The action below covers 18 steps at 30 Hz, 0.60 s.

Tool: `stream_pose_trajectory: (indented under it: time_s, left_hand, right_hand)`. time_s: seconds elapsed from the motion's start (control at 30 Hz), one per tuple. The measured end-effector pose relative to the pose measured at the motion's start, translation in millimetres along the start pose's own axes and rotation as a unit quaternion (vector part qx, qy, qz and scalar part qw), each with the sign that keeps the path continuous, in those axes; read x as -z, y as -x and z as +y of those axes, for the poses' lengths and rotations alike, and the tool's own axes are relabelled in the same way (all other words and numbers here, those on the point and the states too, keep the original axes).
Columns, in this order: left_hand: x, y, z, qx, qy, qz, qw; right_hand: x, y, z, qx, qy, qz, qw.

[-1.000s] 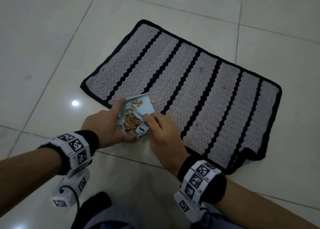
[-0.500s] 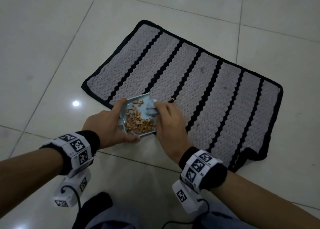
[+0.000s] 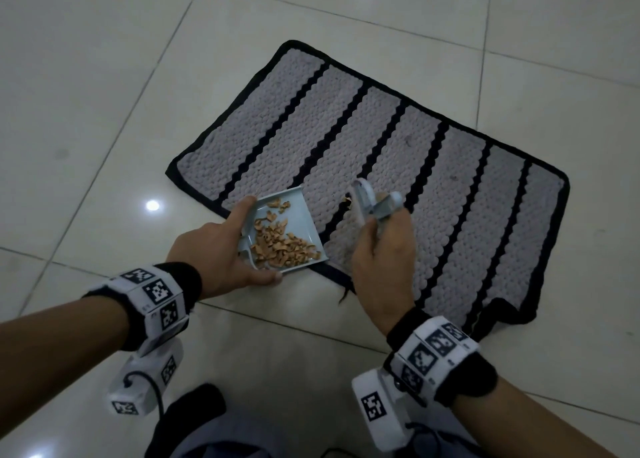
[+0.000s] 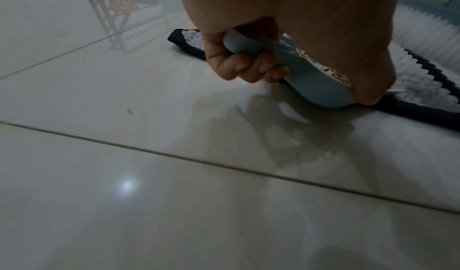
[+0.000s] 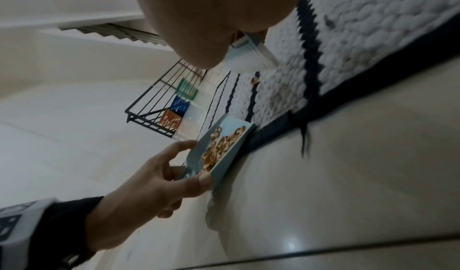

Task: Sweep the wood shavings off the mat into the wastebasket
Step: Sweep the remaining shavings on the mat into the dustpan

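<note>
A knobbly grey mat [image 3: 398,166] with black stripes and black binding lies on glossy pale floor tiles [image 3: 86,94]. At its near edge the left hand [image 3: 214,253] curls around a smooth pale-blue plastic dustpan [image 3: 298,215] heaped with curled tan wood shavings [image 3: 280,246]. The right hand [image 3: 384,253] grips a small pale-blue brush [image 3: 372,203] above the mat; one shaving [image 3: 346,200] remains beside it. No writing is readable.

I see a pale tiled floor [image 3: 86,111]; the grey, black-striped mat [image 3: 398,166] lies flat toward two o'clock.
</note>
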<state>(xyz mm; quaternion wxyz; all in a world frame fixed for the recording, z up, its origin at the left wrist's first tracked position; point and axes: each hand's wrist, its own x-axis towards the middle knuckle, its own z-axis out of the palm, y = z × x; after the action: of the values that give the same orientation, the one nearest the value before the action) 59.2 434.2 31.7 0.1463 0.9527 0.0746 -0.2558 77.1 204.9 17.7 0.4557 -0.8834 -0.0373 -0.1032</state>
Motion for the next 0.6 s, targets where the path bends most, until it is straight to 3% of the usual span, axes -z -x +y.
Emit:
stream_pose_trajectory:
  time_s: [0.1,0.2,0.4,0.47,0.6]
  left_hand:
    - [0.3,-1.3,0.3,0.0,0.001,-0.001,1.0]
    - [0.9,-2.1,0.7,0.003,-0.004,0.0,1.0]
    - [0.9,-1.1,1.3,0.0,0.001,0.007,1.0]
    - [1.0,-0.8,1.9,0.001,-0.001,0.007,1.0]
    - [1.7,-0.5,2.4,0.004,-0.007,0.0,1.0]
  right_hand:
    - [0.4,7.6,7.8,-0.03,0.039,-0.013,0.999]
    - [-8.5,23.9,-5.8,-0.02,0.029,-0.082,0.996]
    - [-24.5,37.0,-17.5,0.14,0.097,-0.158,0.973]
    - [-20.2,33.6,-14.7,0.156,0.097,-0.15,0.971]
    - [-2.6,10.9,-3.2,0.109,0.057,-0.06,0.991]
